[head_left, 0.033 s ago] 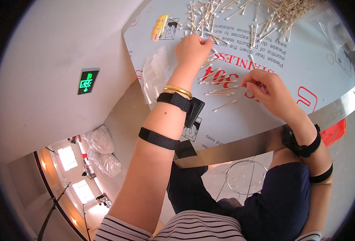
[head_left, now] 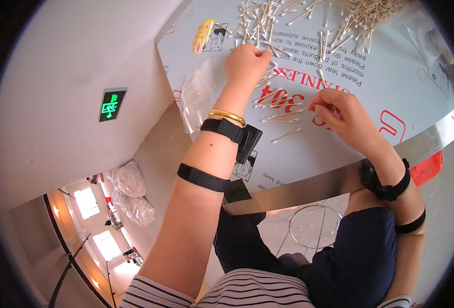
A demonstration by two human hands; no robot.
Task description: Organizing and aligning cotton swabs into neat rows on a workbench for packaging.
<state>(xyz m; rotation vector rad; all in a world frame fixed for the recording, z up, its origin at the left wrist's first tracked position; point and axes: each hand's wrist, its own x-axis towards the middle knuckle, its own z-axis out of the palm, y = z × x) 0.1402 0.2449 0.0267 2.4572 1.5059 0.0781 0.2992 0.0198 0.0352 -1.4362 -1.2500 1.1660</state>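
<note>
At the far side of the table, my left hand (head_left: 246, 64) reaches in among loose cotton swabs (head_left: 260, 20), fingers curled down and tips hidden behind the hand. What they grip, if anything, does not show. My right hand (head_left: 342, 117) hovers to the right of a loose row of swabs (head_left: 281, 105), thumb and fingers drawn together. A swab's end lies close to those fingertips, but I cannot tell whether they hold it. One single swab (head_left: 287, 135) lies nearest me. A dense pile of swabs (head_left: 376, 18) spreads at the far right.
A yellow packet (head_left: 203, 36) lies at the table's far left, with a clear plastic bag (head_left: 199, 92) nearer me. More clear plastic (head_left: 432, 46) is at the right. The table's metal edge (head_left: 299, 190) runs before my lap; a red container (head_left: 427, 168) stands beyond it.
</note>
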